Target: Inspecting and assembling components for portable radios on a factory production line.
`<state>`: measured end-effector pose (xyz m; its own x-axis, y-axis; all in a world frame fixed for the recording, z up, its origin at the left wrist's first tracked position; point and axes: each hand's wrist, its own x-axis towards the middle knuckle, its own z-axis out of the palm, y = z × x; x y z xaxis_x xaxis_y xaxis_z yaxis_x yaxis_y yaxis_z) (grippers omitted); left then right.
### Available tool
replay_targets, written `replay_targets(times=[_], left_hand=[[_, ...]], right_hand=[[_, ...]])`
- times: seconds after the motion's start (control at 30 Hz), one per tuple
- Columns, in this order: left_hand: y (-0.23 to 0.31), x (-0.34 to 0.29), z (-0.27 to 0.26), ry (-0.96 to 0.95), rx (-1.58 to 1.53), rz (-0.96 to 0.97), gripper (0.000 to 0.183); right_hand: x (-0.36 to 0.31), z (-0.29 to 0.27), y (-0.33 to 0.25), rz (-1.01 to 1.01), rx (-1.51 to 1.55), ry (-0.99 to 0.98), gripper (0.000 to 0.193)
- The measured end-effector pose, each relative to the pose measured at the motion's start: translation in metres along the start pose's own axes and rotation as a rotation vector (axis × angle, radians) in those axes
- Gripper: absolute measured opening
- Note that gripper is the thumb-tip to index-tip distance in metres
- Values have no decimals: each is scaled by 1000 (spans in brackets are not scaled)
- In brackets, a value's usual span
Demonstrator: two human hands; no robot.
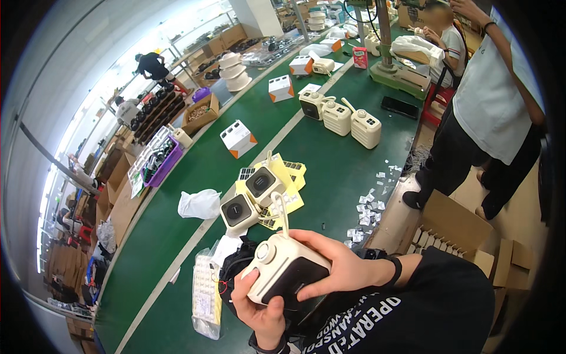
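Note:
Close to my body, a cream portable speaker (295, 277) with a dark front panel, a round knob and a strap handle is held tilted between both hands. My left hand (259, 310) grips its lower left corner, fingers and thumb closed on the casing. My right hand (342, 262) wraps the right side, with the thumb on the dark panel. Just beyond, two similar speakers, one nearer (239, 213) and one farther (263, 183), rest by yellow sticker sheets (293, 197). Beside my left hand lies a black bundle (236, 262), partly hidden, and a clear bag of white pieces (206, 289).
Three more cream speakers (337, 118) stand farther along the green table (330, 177), near a black phone (400, 107). White boxes (238, 139) and a crumpled white bag (199, 204) sit leftward. Small packets (368, 209) lie along the right edge. Another person (489, 100) stands at right.

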<state>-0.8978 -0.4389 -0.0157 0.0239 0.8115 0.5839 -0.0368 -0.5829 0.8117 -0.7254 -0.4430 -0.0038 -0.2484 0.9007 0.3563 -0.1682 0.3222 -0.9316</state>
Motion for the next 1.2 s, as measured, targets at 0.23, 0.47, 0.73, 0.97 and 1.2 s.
replay_targets(times=[0.23, 0.47, 0.73, 0.97, 1.2], left_hand=[[-7, 16, -8, 162, -257, -286, 46], [-13, 29, -31, 232, -1202, -1002, 50], [-12, 23, -30, 286, -915, -868, 51], [12, 17, -25, 163, -326, -218, 57], [16, 13, -24, 199, -256, -178, 64]], right_hand=[[20, -6, 1, 89, 532, -165, 63], [30, 5, 11, 53, 430, -189, 70], [27, 19, 14, -3, 217, -129, 84], [27, 21, 12, 77, 420, -217, 84], [24, 25, 16, 125, 468, -190, 85]])
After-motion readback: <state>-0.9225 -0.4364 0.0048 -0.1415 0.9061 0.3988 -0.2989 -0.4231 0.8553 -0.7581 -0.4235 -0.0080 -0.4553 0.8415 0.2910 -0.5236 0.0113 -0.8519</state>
